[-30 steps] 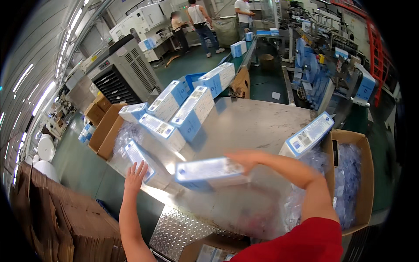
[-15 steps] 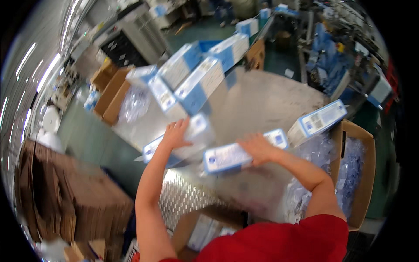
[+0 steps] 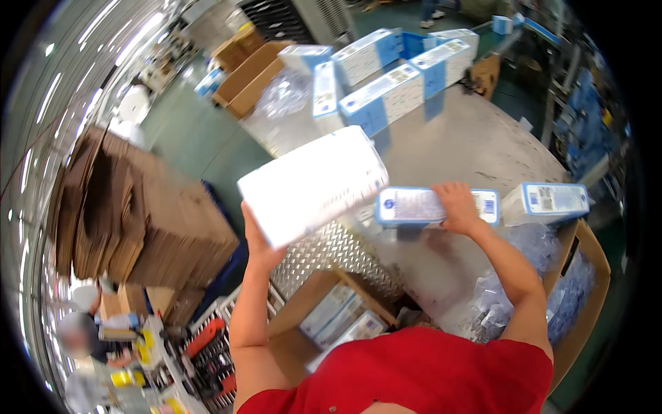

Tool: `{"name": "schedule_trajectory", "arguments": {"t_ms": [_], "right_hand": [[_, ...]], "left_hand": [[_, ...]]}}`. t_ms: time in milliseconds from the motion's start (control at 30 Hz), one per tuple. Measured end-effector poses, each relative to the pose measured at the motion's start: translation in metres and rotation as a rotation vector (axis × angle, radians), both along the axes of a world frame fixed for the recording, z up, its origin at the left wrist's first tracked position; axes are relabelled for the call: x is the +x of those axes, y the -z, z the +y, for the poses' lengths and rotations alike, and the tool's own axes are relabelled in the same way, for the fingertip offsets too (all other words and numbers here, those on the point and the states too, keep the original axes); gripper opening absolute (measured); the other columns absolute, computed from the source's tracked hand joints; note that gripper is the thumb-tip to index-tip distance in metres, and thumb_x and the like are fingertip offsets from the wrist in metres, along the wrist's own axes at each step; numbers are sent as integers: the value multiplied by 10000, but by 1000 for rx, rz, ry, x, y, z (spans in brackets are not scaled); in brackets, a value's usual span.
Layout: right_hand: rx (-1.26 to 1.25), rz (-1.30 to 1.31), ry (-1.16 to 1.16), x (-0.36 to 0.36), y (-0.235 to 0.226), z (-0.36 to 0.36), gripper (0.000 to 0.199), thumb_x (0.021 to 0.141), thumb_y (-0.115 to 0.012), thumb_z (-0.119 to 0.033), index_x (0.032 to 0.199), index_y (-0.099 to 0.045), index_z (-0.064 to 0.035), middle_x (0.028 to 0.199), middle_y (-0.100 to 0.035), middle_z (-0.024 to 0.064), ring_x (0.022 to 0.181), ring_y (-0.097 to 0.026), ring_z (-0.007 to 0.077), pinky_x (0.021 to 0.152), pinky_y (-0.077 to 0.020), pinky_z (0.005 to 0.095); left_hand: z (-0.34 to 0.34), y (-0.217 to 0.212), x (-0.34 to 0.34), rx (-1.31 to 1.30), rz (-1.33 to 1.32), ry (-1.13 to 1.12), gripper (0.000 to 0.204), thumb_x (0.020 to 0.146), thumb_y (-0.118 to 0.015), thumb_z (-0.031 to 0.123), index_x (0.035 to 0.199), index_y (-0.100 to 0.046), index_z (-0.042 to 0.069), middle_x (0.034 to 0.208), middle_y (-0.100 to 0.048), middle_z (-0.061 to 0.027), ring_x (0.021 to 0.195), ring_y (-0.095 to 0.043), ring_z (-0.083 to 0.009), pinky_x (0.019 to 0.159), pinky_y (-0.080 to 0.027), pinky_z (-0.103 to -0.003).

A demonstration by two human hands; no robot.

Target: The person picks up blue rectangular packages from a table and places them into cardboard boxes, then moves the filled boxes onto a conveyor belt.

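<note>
My left hand (image 3: 258, 241) grips a white and blue carton (image 3: 314, 183) from below and holds it raised, its broad white face toward me. My right hand (image 3: 458, 205) is closed over a second, narrower blue and white carton (image 3: 417, 205) held level above the metal table (image 3: 483, 148). Another such carton (image 3: 545, 202) lies just right of that hand at the table's edge. Several more cartons (image 3: 383, 96) stand in a row at the far side of the table.
An open cardboard case with cartons inside (image 3: 338, 317) sits below my hands. A brown box of clear plastic bags (image 3: 579, 290) stands at the right. Flattened cardboard (image 3: 131, 214) is stacked at the left. A diamond-plate ledge (image 3: 331, 252) runs under the table edge. Open boxes (image 3: 252, 76) stand beyond.
My left hand has taken hold of a carton and lifted it off the table toward me. My right hand stays on its carton, and my view has swung left and downward.
</note>
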State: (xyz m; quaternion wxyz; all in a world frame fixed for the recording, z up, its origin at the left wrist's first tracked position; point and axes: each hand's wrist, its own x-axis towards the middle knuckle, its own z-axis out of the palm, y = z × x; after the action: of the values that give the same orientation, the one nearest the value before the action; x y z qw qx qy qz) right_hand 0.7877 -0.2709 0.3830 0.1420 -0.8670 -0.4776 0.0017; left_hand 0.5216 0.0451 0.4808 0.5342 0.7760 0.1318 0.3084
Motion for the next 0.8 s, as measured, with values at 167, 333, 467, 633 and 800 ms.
{"name": "schedule_trajectory", "arguments": {"t_ms": [167,333,467,633,800], "right_hand": [[189,-179,5,-19,6,7,656,549,-692,-19,1181,-533,-96,1029,-545,125,976,-494,342,827,-379,423],[502,243,-163,-76,-62,53,786,536,-837,-92,1232,-473,-97,1110,-548,111,1021,-525,317,865,-409,399],[617,742,-511,-145,-101,92,890,541,-875,-94,1299,-408,-90,1185,-527,70,1080,-530,217,919,-426,360],[309,788,-952,-246,-93,136,913,554,-873,-213,1319,-402,-50,1243,-487,156,1188,-464,300,1013,-356,404],[8,4,-1087,-298,8,164,746,614,-738,-122,1301,-449,-78,1078,-531,107,992,-506,320,891,-386,411]], "left_hand": [[-59,-8,-140,-163,183,-105,728,751,-697,214,1355,-348,6,1287,-498,-149,1156,-519,-319,995,-408,-419],[-96,47,-205,233,574,-260,883,539,-861,160,1279,-400,16,1147,-545,-169,1085,-547,-336,932,-426,-397],[-121,159,-212,494,681,-266,796,540,-844,183,1214,-457,6,1062,-560,-198,972,-560,-380,826,-448,-454],[-166,250,-180,413,1054,-11,783,702,-748,381,1256,-419,-63,1203,-515,-262,1109,-501,-414,932,-406,-476],[-176,229,-212,484,1081,92,895,752,-698,426,1353,-302,-106,1439,-244,-310,1281,-350,-465,1068,-309,-463]]}}
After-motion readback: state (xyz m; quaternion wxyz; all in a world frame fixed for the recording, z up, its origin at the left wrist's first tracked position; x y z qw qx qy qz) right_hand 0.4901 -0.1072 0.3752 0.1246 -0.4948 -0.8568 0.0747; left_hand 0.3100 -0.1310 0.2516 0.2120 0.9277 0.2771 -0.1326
